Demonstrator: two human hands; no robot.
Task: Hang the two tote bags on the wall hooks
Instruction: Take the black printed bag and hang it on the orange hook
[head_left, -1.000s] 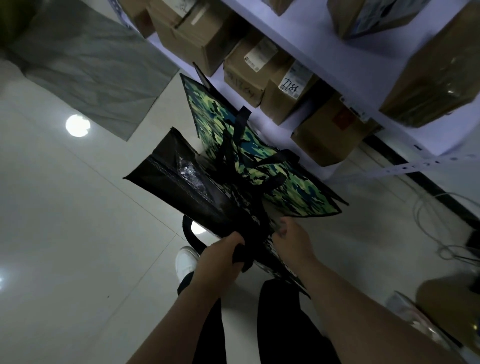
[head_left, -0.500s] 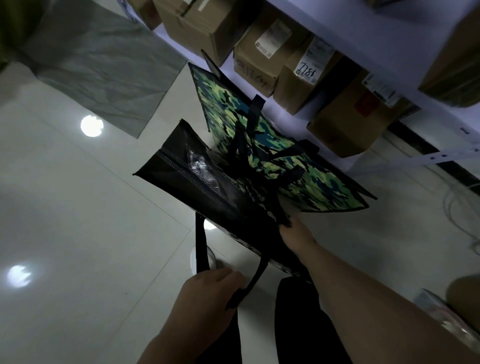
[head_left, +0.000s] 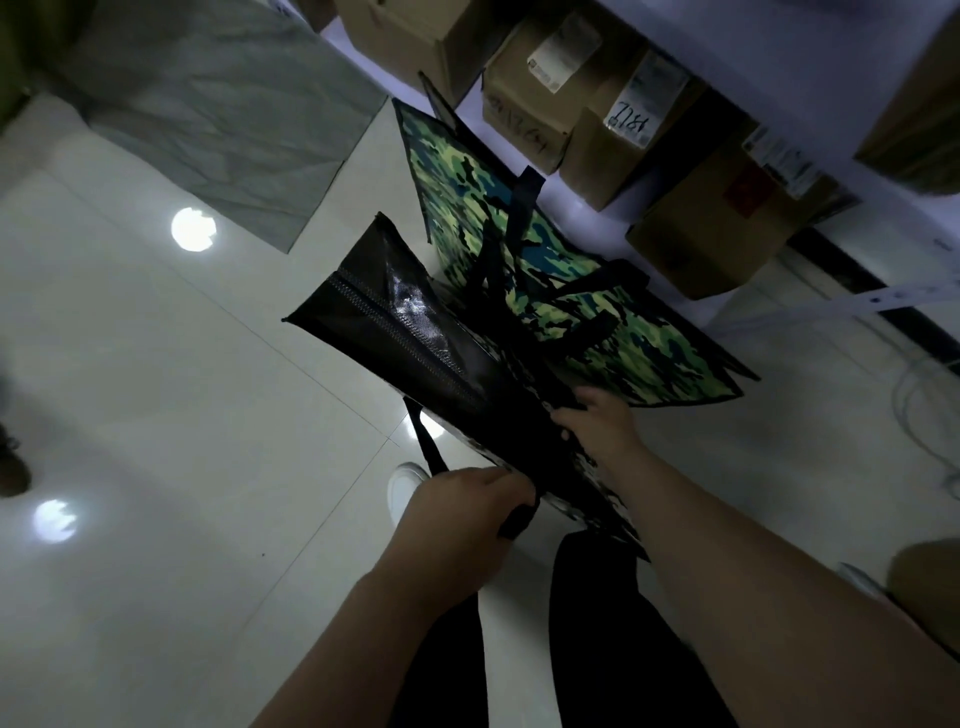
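Two tote bags hang in front of me above the floor. The nearer tote bag (head_left: 415, 332) shows a glossy black zippered top with camouflage sides. My left hand (head_left: 457, 525) is closed on its black strap (head_left: 428, 447), which loops down to the left. My right hand (head_left: 602, 431) grips the bag's upper edge near the other straps. Behind it, the second tote bag (head_left: 524, 260) with a green camouflage print and black handles spreads flat toward the shelf. No wall hooks are in view.
A white shelf rack (head_left: 779, 73) with several cardboard boxes (head_left: 691, 223) runs along the upper right. A grey sheet (head_left: 208, 114) lies on the glossy tiled floor (head_left: 156, 415) at upper left. Cables (head_left: 924, 405) trail at the right. My legs and a white shoe (head_left: 405, 483) are below.
My left hand dropped from beside the right hand and now holds one black strap pulled away from the bag. My right hand stayed at the bag's top edge. The view tilted slightly.
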